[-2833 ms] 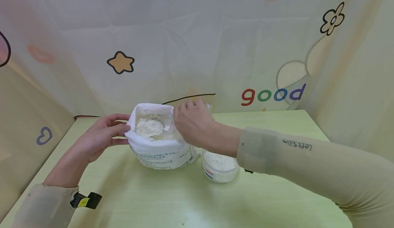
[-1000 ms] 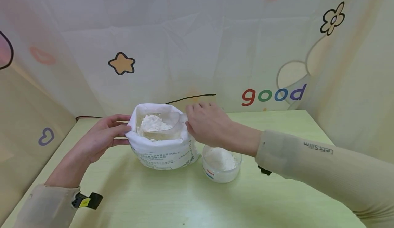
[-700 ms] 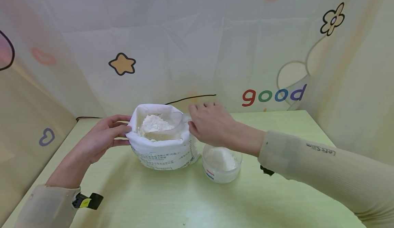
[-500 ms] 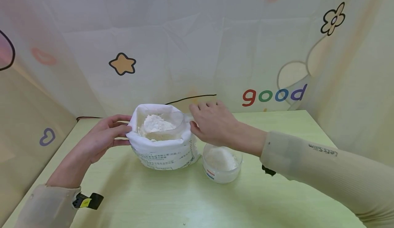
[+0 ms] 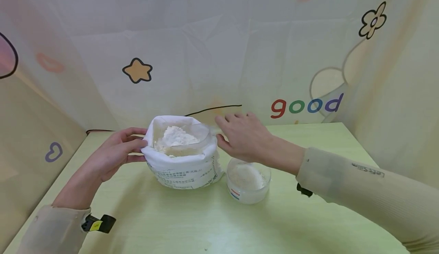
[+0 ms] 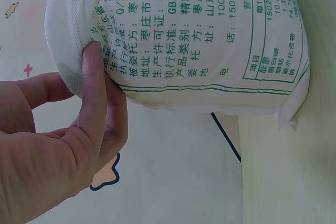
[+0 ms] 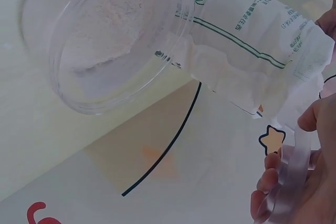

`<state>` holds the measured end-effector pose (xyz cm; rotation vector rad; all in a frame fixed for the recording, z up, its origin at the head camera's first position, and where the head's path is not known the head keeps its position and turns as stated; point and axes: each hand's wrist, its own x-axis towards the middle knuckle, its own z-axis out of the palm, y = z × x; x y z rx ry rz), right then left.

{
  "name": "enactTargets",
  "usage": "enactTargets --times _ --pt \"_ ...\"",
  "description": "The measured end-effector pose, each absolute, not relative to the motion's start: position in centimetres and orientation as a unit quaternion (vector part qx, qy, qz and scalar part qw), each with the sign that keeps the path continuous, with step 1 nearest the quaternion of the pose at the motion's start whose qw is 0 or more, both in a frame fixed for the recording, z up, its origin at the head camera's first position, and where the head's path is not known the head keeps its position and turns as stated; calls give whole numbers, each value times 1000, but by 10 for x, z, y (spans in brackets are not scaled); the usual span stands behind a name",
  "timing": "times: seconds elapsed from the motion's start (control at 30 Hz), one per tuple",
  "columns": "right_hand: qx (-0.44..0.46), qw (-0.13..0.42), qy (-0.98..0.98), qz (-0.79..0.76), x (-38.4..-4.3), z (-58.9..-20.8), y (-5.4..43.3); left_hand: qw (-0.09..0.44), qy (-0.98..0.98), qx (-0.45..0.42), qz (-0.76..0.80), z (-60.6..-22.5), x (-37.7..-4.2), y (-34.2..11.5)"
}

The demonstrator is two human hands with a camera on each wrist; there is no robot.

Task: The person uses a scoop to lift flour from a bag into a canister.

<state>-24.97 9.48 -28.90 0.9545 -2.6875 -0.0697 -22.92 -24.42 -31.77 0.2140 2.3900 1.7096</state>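
A white cloth flour bag (image 5: 185, 174) with green print stands on the table, its rim folded outward. My left hand (image 5: 116, 149) holds the bag's left rim, thumb and fingers pinching the folded edge, which the left wrist view shows closely. My right hand (image 5: 245, 137) grips the handle of a clear plastic scoop (image 7: 290, 174). The scoop's bowl lies in the bag's mouth near the right rim, heaped with white flour (image 5: 176, 135). Below my right hand, a round clear container (image 5: 245, 197) with some flour in it sits to the right of the bag.
The light green tabletop (image 5: 164, 223) extends in front of the bag and off to the right. Behind it hangs a pale printed curtain (image 5: 212, 63) with a star, a flower and the word "good". Side curtains stand close on both sides.
My right hand has drawn the scoop rightward and up, bringing a heap of flour into view at the bag's mouth. The left hand keeps its hold on the rim; bag and container stay put.
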Motion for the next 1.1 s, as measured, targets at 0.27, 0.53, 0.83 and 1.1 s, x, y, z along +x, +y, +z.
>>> enactTargets --times 0.27,0.53,0.83,1.1 --pt "330 144 -933 -18 -247 -285 101 99 807 71 578 -318 -229 -244" --pt "336 160 -928 -12 -246 -282 107 98 807 71 578 -318 -229 -243" --pt "339 173 -925 -4 -244 -281 112 100 808 71 577 -319 -230 -243" --pt "334 158 -929 3 -245 -279 114 100 808 72 577 -318 -230 -243"
